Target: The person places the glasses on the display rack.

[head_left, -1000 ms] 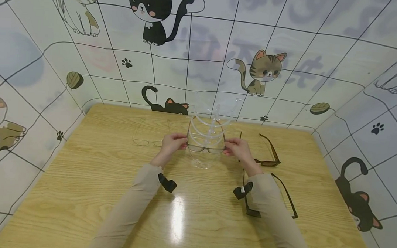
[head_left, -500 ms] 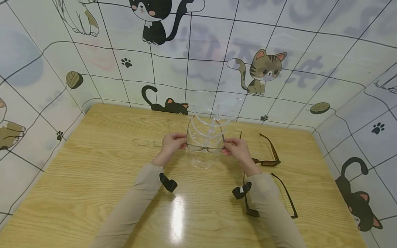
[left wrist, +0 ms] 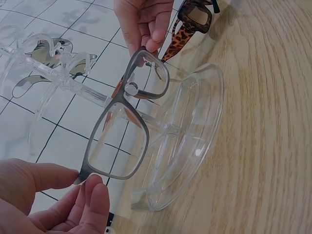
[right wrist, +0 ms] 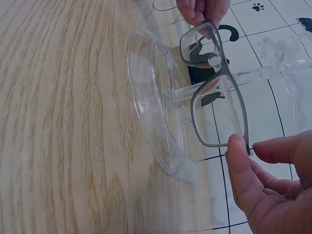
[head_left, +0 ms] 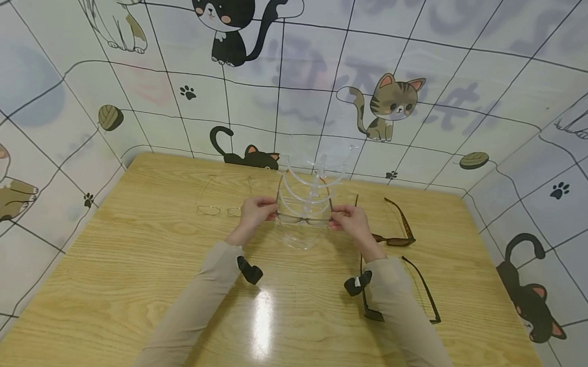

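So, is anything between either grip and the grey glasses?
Nothing visible: the left grip and right grip each directly pinch one side of the grey glasses, and the stand's clear post is behind them.

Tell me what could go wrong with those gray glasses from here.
The gray glasses could slip or twist, since the fingers pinch only the outer front corners. An uneven push might shift the clear stand behind them. The right sleeve hides part of the black glasses in the head view, so pulling back might brush that pair.

wooden table point(head_left: 138, 242) | left: thin-rimmed glasses point(head_left: 209, 210) | right: tortoiseshell glasses point(head_left: 399, 242), dark-framed glasses point(head_left: 374, 315) nearer | behind: cat-print backdrop point(head_left: 307, 113)
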`<state>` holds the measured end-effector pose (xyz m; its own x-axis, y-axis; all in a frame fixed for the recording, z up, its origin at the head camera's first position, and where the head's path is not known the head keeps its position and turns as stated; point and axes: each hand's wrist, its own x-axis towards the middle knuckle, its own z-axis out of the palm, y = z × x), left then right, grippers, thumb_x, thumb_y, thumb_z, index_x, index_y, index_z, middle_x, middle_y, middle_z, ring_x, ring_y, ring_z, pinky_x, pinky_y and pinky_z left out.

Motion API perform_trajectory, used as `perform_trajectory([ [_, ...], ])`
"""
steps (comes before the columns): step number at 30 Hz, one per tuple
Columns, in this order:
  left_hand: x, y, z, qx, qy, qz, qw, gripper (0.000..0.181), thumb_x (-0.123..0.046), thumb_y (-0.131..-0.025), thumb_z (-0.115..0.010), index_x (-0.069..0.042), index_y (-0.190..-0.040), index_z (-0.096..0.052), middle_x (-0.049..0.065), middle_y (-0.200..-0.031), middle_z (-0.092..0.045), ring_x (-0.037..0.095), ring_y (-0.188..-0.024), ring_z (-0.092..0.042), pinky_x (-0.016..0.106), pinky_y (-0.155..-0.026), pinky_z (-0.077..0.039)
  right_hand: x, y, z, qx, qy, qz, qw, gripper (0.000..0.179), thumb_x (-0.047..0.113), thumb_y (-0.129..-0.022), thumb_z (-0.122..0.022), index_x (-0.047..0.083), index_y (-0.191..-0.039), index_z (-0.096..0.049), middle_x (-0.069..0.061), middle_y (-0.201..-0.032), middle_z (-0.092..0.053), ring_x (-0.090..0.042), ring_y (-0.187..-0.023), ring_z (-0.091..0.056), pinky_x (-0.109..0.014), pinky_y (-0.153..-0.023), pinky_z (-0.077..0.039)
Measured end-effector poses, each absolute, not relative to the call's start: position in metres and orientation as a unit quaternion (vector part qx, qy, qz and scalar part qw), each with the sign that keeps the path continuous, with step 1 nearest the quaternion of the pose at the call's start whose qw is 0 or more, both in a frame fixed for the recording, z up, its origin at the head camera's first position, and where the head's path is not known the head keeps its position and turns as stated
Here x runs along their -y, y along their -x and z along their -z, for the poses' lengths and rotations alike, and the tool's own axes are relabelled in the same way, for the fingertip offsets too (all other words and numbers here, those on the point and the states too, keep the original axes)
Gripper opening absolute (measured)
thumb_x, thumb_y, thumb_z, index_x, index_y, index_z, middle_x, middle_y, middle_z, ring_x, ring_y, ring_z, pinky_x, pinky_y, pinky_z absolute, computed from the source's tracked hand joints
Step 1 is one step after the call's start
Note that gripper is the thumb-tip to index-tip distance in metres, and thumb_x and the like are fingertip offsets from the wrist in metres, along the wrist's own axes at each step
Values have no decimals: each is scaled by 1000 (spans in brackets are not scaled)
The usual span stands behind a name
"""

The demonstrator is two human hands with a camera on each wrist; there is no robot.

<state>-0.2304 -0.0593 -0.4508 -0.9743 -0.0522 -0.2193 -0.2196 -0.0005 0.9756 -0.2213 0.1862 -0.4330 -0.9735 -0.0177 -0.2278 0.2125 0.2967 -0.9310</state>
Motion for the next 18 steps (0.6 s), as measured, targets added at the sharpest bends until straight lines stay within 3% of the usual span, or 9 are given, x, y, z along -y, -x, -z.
perform_trajectory([
  [8,64,224,449,-731,87,-676,33,22,-5,-88,-63,5,-107,-65,15,-93,-65,17,-76,-63,30,-73,-56,-192,209,427,-819,-36,568,77,34,11,-96,-52,-9,-124,-52,-28,-107,-59,-39,-94,-62,-46,-85,-52],
  [13,70,216,445,-742,73,-666,26,25,-4,-89,-61,7,-110,-62,18,-98,-64,18,-80,-64,26,-73,-56,-197,196,419,-824,-35,561,69,35,12,-96,-53,-8,-124,-52,-29,-108,-58,-37,-92,-62,-45,-85,-52],
  [18,76,210,443,-749,55,-660,26,27,-5,-89,-60,9,-112,-61,17,-98,-64,15,-78,-63,25,-74,-56,-202,185,413,-826,-17,560,60,34,12,-95,-55,-10,-121,-53,-28,-104,-59,-26,-84,-65,-37,-80,-55],
])
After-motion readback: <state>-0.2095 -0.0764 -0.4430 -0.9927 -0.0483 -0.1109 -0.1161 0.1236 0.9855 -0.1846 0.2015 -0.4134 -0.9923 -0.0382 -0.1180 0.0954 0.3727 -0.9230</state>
